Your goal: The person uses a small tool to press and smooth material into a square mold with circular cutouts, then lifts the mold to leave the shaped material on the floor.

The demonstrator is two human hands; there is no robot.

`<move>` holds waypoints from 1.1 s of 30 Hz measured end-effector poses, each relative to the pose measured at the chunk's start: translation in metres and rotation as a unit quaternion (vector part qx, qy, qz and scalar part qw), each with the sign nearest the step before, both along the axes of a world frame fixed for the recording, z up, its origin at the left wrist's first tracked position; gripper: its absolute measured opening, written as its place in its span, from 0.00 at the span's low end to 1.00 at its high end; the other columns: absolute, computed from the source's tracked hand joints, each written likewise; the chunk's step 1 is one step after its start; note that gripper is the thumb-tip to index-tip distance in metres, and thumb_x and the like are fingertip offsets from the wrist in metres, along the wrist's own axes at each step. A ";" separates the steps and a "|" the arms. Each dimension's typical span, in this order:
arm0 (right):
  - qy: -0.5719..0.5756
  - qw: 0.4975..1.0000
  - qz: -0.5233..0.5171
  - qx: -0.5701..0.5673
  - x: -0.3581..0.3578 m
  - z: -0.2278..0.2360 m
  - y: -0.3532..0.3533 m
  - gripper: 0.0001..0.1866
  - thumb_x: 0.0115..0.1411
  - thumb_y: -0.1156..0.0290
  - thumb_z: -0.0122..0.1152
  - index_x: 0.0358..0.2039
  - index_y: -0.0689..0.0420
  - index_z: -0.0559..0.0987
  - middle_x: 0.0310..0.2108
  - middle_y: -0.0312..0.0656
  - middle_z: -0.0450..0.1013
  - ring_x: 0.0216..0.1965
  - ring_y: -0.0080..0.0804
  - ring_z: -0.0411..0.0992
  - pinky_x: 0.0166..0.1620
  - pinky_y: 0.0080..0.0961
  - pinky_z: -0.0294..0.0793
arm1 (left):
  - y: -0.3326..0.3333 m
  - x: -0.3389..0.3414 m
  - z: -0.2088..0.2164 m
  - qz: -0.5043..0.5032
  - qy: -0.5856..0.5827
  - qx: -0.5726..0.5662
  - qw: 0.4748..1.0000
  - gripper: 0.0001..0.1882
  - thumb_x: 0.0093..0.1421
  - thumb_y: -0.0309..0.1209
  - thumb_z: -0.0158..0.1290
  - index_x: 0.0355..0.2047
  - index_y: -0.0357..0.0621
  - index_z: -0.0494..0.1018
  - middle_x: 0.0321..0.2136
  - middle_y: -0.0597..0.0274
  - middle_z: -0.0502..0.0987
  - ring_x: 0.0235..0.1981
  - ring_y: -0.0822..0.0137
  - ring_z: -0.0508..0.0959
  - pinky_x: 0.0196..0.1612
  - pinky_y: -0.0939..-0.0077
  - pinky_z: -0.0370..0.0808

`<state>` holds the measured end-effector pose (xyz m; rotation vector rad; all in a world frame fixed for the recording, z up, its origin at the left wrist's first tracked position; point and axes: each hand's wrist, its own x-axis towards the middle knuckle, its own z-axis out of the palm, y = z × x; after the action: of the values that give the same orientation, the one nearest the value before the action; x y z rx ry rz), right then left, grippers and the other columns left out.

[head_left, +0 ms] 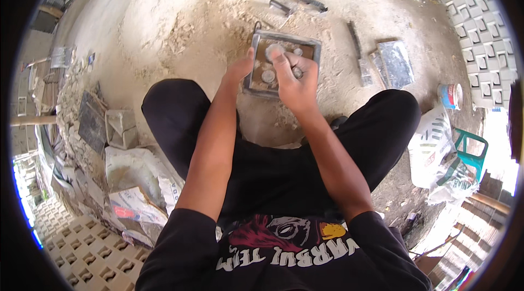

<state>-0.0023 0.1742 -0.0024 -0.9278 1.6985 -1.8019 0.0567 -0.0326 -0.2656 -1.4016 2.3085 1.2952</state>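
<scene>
A square, dark-edged mould [289,35] lies on the dusty ground between my knees. Its brown inner face carries several round, pale knobs, among them one near the lower left [268,76]. Along the mould's left side, my left hand [240,68] grips the edge, thumb up and the other fingers largely hidden. Over the right half, my right hand [298,75] is closed in a fist, its thumb reaching onto a rounded greyish piece [274,49] near the top. Whatever sits inside that fist is hidden.
Pale powder [158,13] is heaped at the far left. Beyond the mould lies a hammer-like tool [280,7]. Rightward are a long-handled tool [357,51], flat dark plates [395,64], a small bucket [451,96] and white sacks [431,146]. A powdery basin [123,168] stands left.
</scene>
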 end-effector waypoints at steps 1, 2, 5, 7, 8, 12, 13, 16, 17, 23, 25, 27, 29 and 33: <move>0.035 0.999 0.006 0.003 -0.004 -0.010 0.002 0.20 0.63 0.71 0.56 0.14 0.62 0.68 0.14 0.24 0.59 0.20 0.11 0.53 0.22 0.19 0.52 | 0.001 -0.014 -0.001 -0.023 0.003 -0.008 1.000 0.49 0.59 0.70 0.29 0.50 0.32 0.72 0.42 0.38 0.76 0.46 0.51 0.77 0.44 0.57 0.73; 0.071 0.997 0.012 0.006 -0.010 -0.030 0.002 0.20 0.63 0.71 0.56 0.14 0.62 0.68 0.14 0.24 0.59 0.20 0.11 0.54 0.22 0.19 0.52 | 0.009 -0.020 -0.005 0.054 0.034 0.070 0.995 0.45 0.58 0.69 0.35 0.50 0.35 0.72 0.43 0.39 0.76 0.48 0.53 0.76 0.44 0.57 0.73; 0.054 0.996 0.060 -0.037 0.010 -0.025 -0.015 0.19 0.63 0.73 0.55 0.14 0.61 0.68 0.14 0.27 0.59 0.21 0.12 0.54 0.23 0.19 0.53 | -0.022 0.034 -0.045 0.032 0.103 0.007 0.994 0.46 0.58 0.70 0.34 0.49 0.37 0.73 0.40 0.44 0.77 0.42 0.56 0.76 0.39 0.61 0.73; 0.005 1.000 0.007 -0.005 0.002 -0.007 -0.010 0.19 0.63 0.74 0.55 0.15 0.61 0.67 0.14 0.28 0.58 0.22 0.13 0.54 0.24 0.20 0.54 | 0.003 -0.003 -0.026 0.005 0.123 0.033 0.992 0.47 0.57 0.71 0.31 0.48 0.38 0.74 0.36 0.48 0.77 0.36 0.58 0.77 0.35 0.64 0.73; 0.026 0.999 0.017 -0.019 -0.001 -0.013 -0.011 0.19 0.63 0.73 0.55 0.14 0.61 0.67 0.14 0.28 0.59 0.22 0.13 0.54 0.23 0.20 0.54 | 0.009 -0.009 -0.013 0.006 0.111 0.058 0.992 0.47 0.57 0.72 0.29 0.46 0.39 0.74 0.34 0.51 0.77 0.33 0.60 0.76 0.33 0.65 0.73; 0.059 0.997 0.051 -0.013 -0.012 -0.029 -0.019 0.19 0.63 0.74 0.55 0.14 0.62 0.67 0.15 0.26 0.60 0.21 0.12 0.54 0.22 0.20 0.54 | 0.010 -0.001 0.023 0.052 0.062 0.125 0.989 0.48 0.57 0.73 0.24 0.40 0.40 0.75 0.26 0.58 0.74 0.25 0.66 0.73 0.27 0.69 0.70; 0.056 0.997 0.054 0.011 -0.014 -0.032 -0.022 0.19 0.62 0.75 0.54 0.14 0.62 0.66 0.15 0.26 0.60 0.21 0.12 0.54 0.22 0.20 0.54 | 0.012 0.001 0.027 0.074 0.058 0.128 0.987 0.47 0.58 0.72 0.23 0.37 0.41 0.75 0.24 0.60 0.73 0.24 0.67 0.72 0.25 0.69 0.69; 0.033 0.998 0.012 -0.053 -0.013 -0.020 -0.015 0.19 0.60 0.74 0.55 0.13 0.62 0.66 0.12 0.30 0.59 0.19 0.15 0.54 0.23 0.22 0.54 | 0.011 0.007 0.020 0.095 0.043 0.113 0.988 0.47 0.58 0.72 0.21 0.35 0.42 0.76 0.22 0.62 0.72 0.22 0.68 0.70 0.24 0.70 0.68; 0.038 0.997 0.029 -0.068 -0.011 -0.015 -0.011 0.19 0.59 0.73 0.56 0.13 0.63 0.66 0.11 0.32 0.58 0.19 0.17 0.55 0.24 0.23 0.55 | 0.006 0.014 0.012 0.090 0.031 0.109 0.989 0.48 0.58 0.72 0.20 0.37 0.42 0.76 0.22 0.62 0.73 0.22 0.68 0.71 0.24 0.70 0.68; -0.042 0.997 0.067 -0.003 -0.019 -0.007 -0.008 0.16 0.58 0.76 0.56 0.13 0.60 0.70 0.12 0.25 0.60 0.16 0.11 0.54 0.19 0.18 0.51 | -0.004 0.022 0.001 0.062 0.065 0.105 0.990 0.49 0.58 0.72 0.18 0.42 0.44 0.76 0.26 0.60 0.75 0.27 0.64 0.75 0.29 0.67 0.72; -0.007 0.998 0.042 -0.046 -0.025 -0.006 -0.002 0.17 0.59 0.75 0.56 0.12 0.60 0.69 0.12 0.25 0.59 0.16 0.12 0.53 0.19 0.19 0.50 | 0.009 0.016 -0.001 0.076 0.034 0.138 0.987 0.48 0.60 0.69 0.16 0.48 0.42 0.72 0.38 0.52 0.72 0.41 0.57 0.70 0.42 0.63 0.66; 0.088 0.995 0.039 -0.034 -0.040 -0.022 0.003 0.20 0.59 0.76 0.55 0.11 0.58 0.64 0.13 0.24 0.58 0.16 0.11 0.52 0.19 0.20 0.48 | 0.022 -0.009 0.059 0.075 -0.019 0.233 0.969 0.48 0.63 0.64 0.13 0.59 0.36 0.63 0.59 0.38 0.63 0.65 0.48 0.58 0.66 0.57 0.53; 0.039 0.996 0.058 0.052 -0.043 -0.020 0.013 0.20 0.59 0.77 0.54 0.11 0.58 0.62 0.13 0.24 0.57 0.16 0.11 0.51 0.19 0.21 0.47 | 0.022 -0.006 0.049 0.039 0.009 0.144 0.989 0.48 0.63 0.64 0.12 0.59 0.36 0.63 0.59 0.38 0.63 0.64 0.46 0.59 0.65 0.57 0.53; -0.026 0.997 0.053 -0.041 -0.039 -0.004 0.028 0.22 0.59 0.76 0.54 0.11 0.56 0.58 0.13 0.23 0.54 0.17 0.11 0.49 0.19 0.21 0.45 | 0.018 -0.006 0.043 0.029 -0.019 0.079 0.996 0.49 0.63 0.64 0.12 0.58 0.34 0.64 0.56 0.36 0.66 0.61 0.44 0.63 0.63 0.56 0.56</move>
<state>-0.0412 0.2024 -0.0068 -0.9772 1.5250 -1.8215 0.0509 -0.0143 -0.2230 -1.4383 2.1032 1.4196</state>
